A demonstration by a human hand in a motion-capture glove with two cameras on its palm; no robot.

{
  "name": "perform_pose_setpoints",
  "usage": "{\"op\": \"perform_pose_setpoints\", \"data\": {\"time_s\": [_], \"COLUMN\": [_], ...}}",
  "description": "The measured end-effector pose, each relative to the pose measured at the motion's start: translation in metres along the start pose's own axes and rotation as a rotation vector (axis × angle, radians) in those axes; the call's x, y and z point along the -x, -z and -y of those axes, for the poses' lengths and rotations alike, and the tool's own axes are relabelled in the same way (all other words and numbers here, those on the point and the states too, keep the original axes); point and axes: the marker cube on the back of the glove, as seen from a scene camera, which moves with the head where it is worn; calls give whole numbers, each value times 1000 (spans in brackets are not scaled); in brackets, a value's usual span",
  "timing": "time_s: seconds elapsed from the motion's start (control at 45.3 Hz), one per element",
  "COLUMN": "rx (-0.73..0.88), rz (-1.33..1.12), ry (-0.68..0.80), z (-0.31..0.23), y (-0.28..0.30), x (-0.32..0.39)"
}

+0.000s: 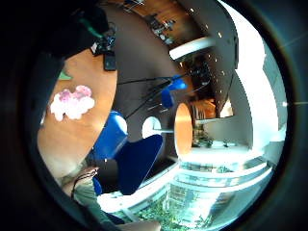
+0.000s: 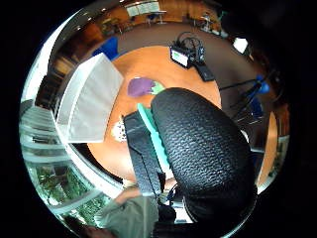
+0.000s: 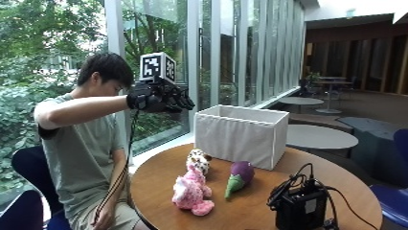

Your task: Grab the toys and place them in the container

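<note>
Outside view shows a person sitting at a round wooden table [image 3: 159, 191] with the gloved right hand [image 3: 159, 98] raised high in the air, at about head level, near the window side of the white fabric container [image 3: 239, 136]. The fingers of this hand are extended forward toward the container and slightly bent at the ends, and I see nothing between them; whether they are spread or close together I cannot tell from this side. The container stands upright and open at the top, on the far part of the table. Three toys lie on the table in front of it. The pink plush toy [image 3: 190, 192] stands nearest to the table edge, more or less upright. Just behind it, touching or almost touching, is a small white and brown spotted toy [image 3: 199, 162], also upright. The purple eggplant toy [image 3: 239, 176] lies beside them, closer to the container; its long axis runs from the purple body near the container down to the green pointed end, which points toward the table's near edge. A black device with cables [image 3: 300, 206] sits on the table's other side, well apart from the toys.
</note>
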Motion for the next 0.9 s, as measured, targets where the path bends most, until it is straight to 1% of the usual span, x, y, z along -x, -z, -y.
{"op": "perform_pose_setpoints", "data": {"time_s": [0.463,0.728,0.905], "rx": [-18,35,131], "rz": [29,57,117], "ry": [6,17,63], "z": [12,28,37], "y": [12,-3,-12], "x": [3,-6,-5]}}
